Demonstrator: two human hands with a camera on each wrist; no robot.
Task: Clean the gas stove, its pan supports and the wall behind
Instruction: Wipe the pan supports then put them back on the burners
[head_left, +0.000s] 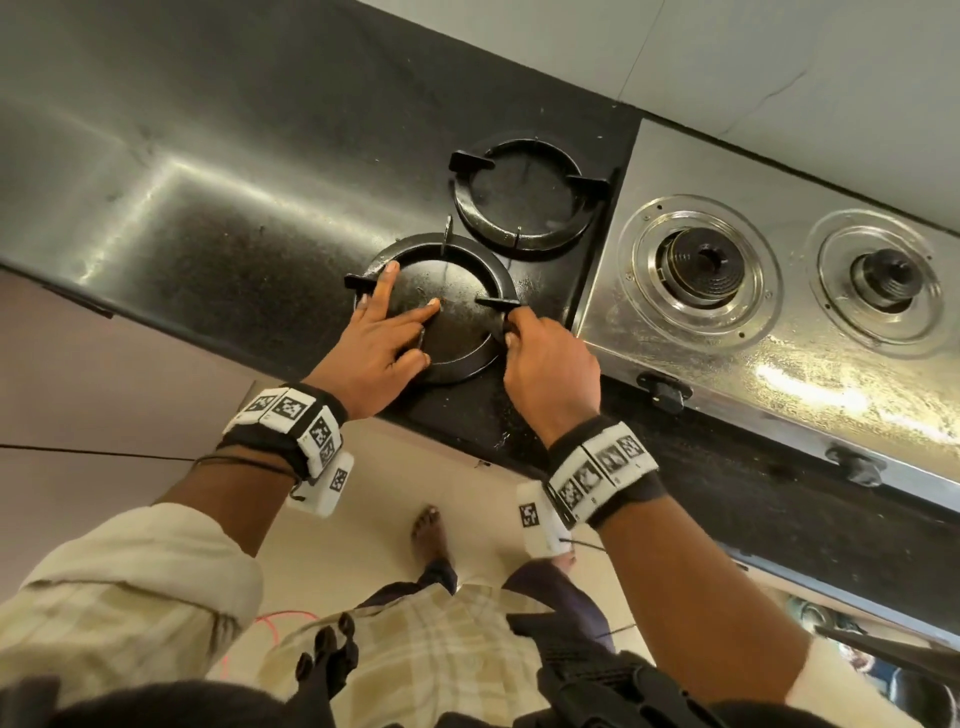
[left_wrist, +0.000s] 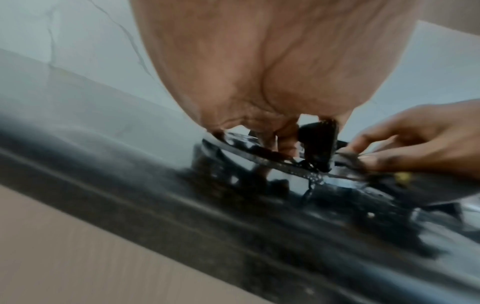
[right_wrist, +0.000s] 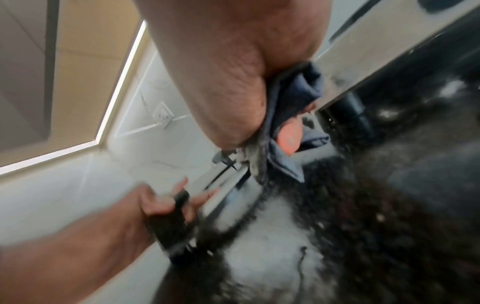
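Note:
Two black ring pan supports lie on the dark counter left of the steel gas stove. My left hand rests on the near pan support, index and middle fingers straight across its left rim and centre. One upright prong stands beside those fingers. My right hand curls over the ring's right rim and clutches a blue-grey cloth bunched in the palm. The far pan support lies untouched behind. The pale wall runs behind the stove.
The stove top is bare, with two exposed burners and two black knobs on its front. The shiny black counter stretches away to the left. Its front edge is just below my wrists.

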